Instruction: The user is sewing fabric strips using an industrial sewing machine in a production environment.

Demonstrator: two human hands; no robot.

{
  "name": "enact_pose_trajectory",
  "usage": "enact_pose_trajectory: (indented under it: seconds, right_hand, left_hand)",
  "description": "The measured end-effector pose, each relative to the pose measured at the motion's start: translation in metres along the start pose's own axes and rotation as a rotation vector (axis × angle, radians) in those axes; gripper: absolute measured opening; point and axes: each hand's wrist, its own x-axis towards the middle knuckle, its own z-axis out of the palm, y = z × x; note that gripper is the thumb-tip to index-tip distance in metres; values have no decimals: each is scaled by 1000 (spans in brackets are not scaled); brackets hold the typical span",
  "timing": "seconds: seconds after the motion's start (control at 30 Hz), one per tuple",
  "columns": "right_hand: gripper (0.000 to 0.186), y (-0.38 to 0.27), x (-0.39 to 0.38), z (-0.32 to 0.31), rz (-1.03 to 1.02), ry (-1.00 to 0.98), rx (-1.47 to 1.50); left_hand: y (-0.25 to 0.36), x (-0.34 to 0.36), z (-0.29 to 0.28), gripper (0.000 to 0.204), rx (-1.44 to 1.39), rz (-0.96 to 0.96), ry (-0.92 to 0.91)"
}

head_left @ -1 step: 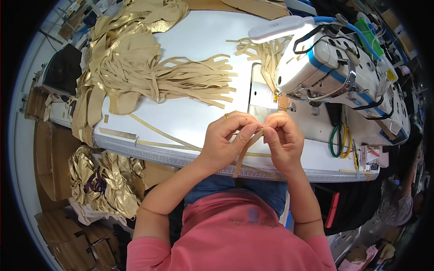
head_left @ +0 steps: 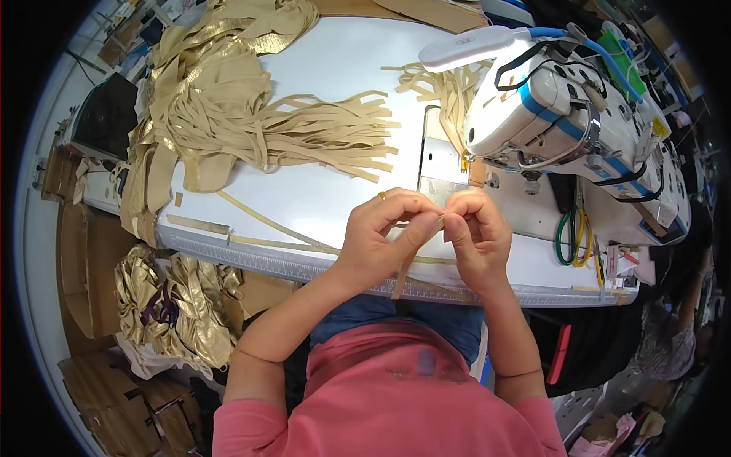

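Observation:
Over the table's front edge, my two hands pinch one tan fabric strip [head_left: 403,276] between thumbs and fingertips. My left hand [head_left: 386,234], with a ring on a finger, holds it from the left, its thumb pressed against the forefinger. Close against it, my right hand [head_left: 480,234] has thumb and forefinger closed on the strip's upper end. The strip's tail hangs down below the left thumb. The fingers hide the pinched end. To the right of my hands stands a white and blue sewing machine [head_left: 502,122].
Tan strips [head_left: 327,133] and gold-faced pieces [head_left: 247,30] lie heaped at left; another strip bundle [head_left: 453,95] lies beside the machine. Scissors with green and yellow handles [head_left: 572,238] sit at right. A ruler tape [head_left: 251,260] edges the table; gold pieces [head_left: 194,293] are piled below.
My left thumb has shifted slightly up and right, closer to the right thumb. It now covers more of the strip. Nothing else visibly moved.

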Motion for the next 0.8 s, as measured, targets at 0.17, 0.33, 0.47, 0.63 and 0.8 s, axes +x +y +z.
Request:
enact_pose_trajectory:
  seconds: [0.17,0.33,0.47,0.63,0.8]
  right_hand:
    - [14,0,-3,4,130,55,78]
    - [15,3,-6,5,156,125,42]
    - [15,10,-8,3,97,136,-65]
    - [14,16,-11,5,84,147,-54]
    - [8,15,-11,6,73,136,-31]
  left_hand:
    - [6,-2,8,15,25,-104,35]
    - [4,-6,17,17,-91,-235,76]
    - [0,-7,18,16,45,-245,106]
    - [0,-5,16,13,199,-156,129]
    - [-6,-1,11,12,192,-191,79]
